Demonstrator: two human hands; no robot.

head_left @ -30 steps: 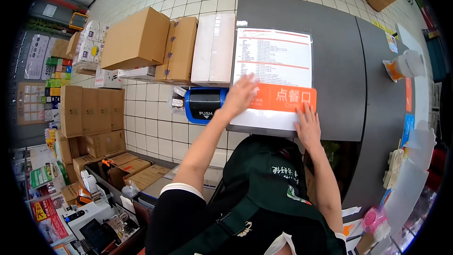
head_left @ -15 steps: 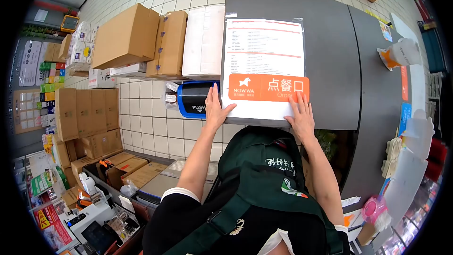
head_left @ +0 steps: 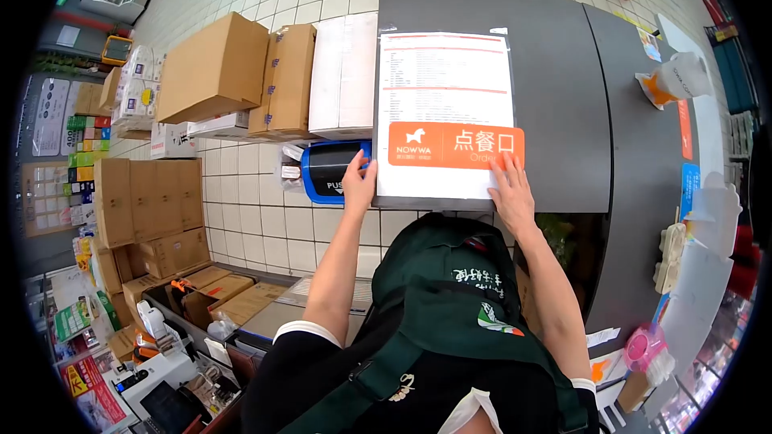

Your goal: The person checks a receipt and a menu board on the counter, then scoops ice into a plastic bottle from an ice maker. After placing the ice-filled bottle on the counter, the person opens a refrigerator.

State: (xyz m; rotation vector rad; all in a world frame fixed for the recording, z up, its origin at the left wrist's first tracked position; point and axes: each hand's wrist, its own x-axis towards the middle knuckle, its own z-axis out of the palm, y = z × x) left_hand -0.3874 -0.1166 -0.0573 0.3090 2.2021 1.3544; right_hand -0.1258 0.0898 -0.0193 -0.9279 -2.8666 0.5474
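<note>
Head view: right hand [head_left: 513,193] lies open on orange sign [head_left: 441,145], probably steadying it. Half-open left hand [head_left: 359,182] flanks counter [head_left: 559,96], hold unclear.

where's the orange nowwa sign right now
In the head view, the orange sign lies across the lower part of the white printed sheet on the grey counter, its lower right corner under the right hand's fingers.

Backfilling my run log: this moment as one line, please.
left hand: at counter edge | right hand: on orange sign, lower right corner | orange sign: across printed sheet
</note>
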